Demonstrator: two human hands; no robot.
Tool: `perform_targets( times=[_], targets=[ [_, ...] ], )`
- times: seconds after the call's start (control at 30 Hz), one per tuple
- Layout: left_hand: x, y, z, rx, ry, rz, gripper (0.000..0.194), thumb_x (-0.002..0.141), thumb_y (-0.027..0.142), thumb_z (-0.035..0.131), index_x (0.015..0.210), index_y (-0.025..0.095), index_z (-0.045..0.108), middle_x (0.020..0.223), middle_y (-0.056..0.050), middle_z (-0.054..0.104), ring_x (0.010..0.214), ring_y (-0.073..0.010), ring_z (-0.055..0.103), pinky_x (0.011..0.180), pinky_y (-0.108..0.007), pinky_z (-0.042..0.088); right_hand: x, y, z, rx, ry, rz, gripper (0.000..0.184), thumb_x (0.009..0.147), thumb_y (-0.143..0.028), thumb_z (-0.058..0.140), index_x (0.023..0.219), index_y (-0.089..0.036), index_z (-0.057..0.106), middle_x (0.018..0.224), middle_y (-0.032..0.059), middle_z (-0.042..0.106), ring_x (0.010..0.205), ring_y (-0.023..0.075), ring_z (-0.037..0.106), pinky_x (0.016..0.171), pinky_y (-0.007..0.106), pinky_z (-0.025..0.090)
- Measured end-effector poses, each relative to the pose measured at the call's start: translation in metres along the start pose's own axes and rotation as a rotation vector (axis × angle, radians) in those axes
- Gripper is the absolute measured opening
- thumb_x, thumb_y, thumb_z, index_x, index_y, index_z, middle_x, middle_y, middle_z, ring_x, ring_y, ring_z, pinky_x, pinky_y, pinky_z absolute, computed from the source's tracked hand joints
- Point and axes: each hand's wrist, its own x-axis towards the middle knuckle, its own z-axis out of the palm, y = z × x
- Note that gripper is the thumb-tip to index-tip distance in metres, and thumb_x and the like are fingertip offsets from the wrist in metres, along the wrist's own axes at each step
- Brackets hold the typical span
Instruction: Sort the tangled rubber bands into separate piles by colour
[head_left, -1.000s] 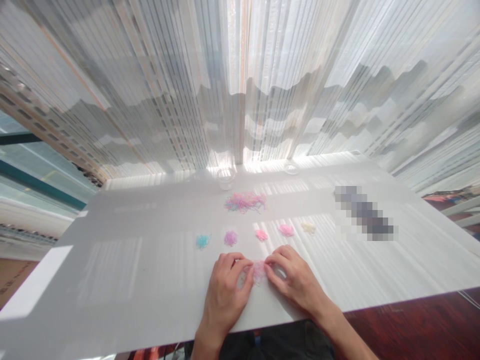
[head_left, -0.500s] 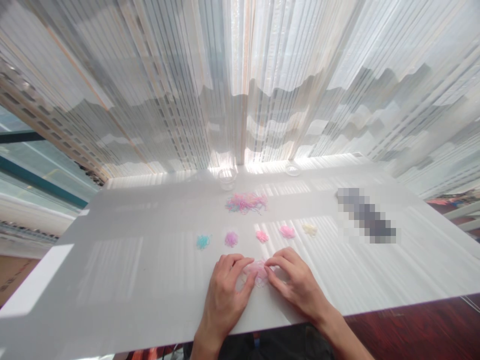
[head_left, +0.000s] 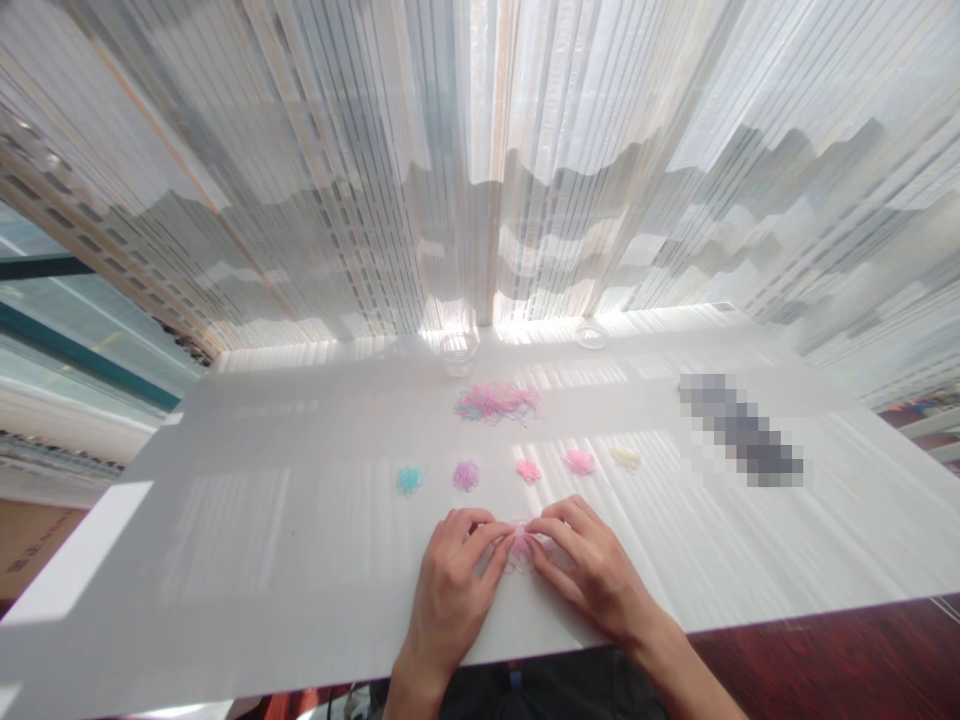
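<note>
My left hand [head_left: 459, 570] rests low over the white table, its thumb and index finger pinched at the edge of a small loose heap of pale pink rubber bands [head_left: 519, 560]. Facing it, my right hand [head_left: 589, 565] pinches at the same heap from the other side. Both sets of fingertips nearly meet over the bands and partly cover them; single bands are too fine to make out there. Just beyond lie sorted little piles of bands: turquoise [head_left: 409, 480], purple [head_left: 466, 475], coral pink [head_left: 528, 469], pink [head_left: 579, 461] and pale yellow [head_left: 625, 457].
A larger mixed pile of coloured bands [head_left: 497, 402] lies farther back. Behind it stand a clear round container [head_left: 458, 352] and a clear shallow dish or lid [head_left: 591, 336]. A blurred dark object [head_left: 742, 430] is at the right. Striped sheer curtains [head_left: 480, 200] hang along the table's far edge.
The thumb and index finger of my left hand have closed together, and both hands' fingertips have drawn nearer each other over the pale pink bands. The sorted piles lie as before.
</note>
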Motion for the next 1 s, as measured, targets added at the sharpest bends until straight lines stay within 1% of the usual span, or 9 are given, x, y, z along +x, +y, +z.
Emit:
perform_targets(
  times=[0.13, 0.43, 0.6, 0.83, 1.0],
  targets=[
    [-0.0008, -0.0009, 0.0001, -0.006, -0.011, -0.016, 0.015, 0.103, 0.022, 0.058, 0.107, 0.023, 0.073, 0.095, -0.006, 0.068, 0.085, -0.0206, 0.065, 0.078, -0.035, 0.057, -0.0007, 0.0005, 0.0001, 0.012, -0.011, 0.028, 0.014, 0.1, -0.017, 0.058, 0.11, -0.021, 0.067, 0.09, 0.0064, 0.064, 0.083, 0.0215, 0.062, 0.071, 0.035, 0.058],
    [-0.0014, 0.0001, -0.0008, -0.043, -0.014, -0.025, 0.012, 0.103, 0.022, 0.059, 0.103, 0.022, 0.071, 0.095, -0.006, 0.068, 0.086, -0.0202, 0.066, 0.078, -0.033, 0.057, -0.0032, 0.0027, 0.0013, 0.019, 0.024, 0.015, 0.013, 0.1, -0.016, 0.059, 0.109, -0.021, 0.067, 0.089, 0.0059, 0.064, 0.082, 0.021, 0.062, 0.07, 0.034, 0.058],
    [-0.0012, -0.0003, -0.0003, -0.094, -0.021, -0.045, 0.012, 0.103, 0.02, 0.059, 0.105, 0.021, 0.071, 0.096, -0.006, 0.068, 0.087, -0.0193, 0.067, 0.077, -0.031, 0.057, -0.0027, 0.0027, 0.0015, 0.02, 0.051, 0.009, 0.012, 0.1, -0.015, 0.059, 0.108, -0.022, 0.066, 0.088, 0.0055, 0.064, 0.082, 0.0203, 0.062, 0.07, 0.033, 0.057],
    [-0.0023, -0.0029, 0.0012, -0.112, -0.037, -0.057, 0.013, 0.102, 0.021, 0.06, 0.108, 0.022, 0.071, 0.098, -0.005, 0.068, 0.08, -0.0171, 0.065, 0.076, -0.03, 0.056, -0.0037, 0.0041, 0.0032, 0.043, 0.088, -0.013, 0.01, 0.1, -0.014, 0.06, 0.105, -0.021, 0.065, 0.088, 0.0057, 0.064, 0.081, 0.0199, 0.061, 0.068, 0.032, 0.056],
    [-0.0029, -0.003, 0.001, -0.113, -0.035, -0.063, 0.012, 0.102, 0.02, 0.059, 0.105, 0.022, 0.071, 0.096, -0.005, 0.068, 0.079, -0.0167, 0.064, 0.075, -0.03, 0.056, -0.0036, 0.0039, 0.0032, 0.046, 0.108, -0.011, 0.011, 0.099, -0.013, 0.061, 0.105, -0.021, 0.065, 0.087, 0.0056, 0.064, 0.08, 0.02, 0.062, 0.068, 0.032, 0.056]
  ],
)
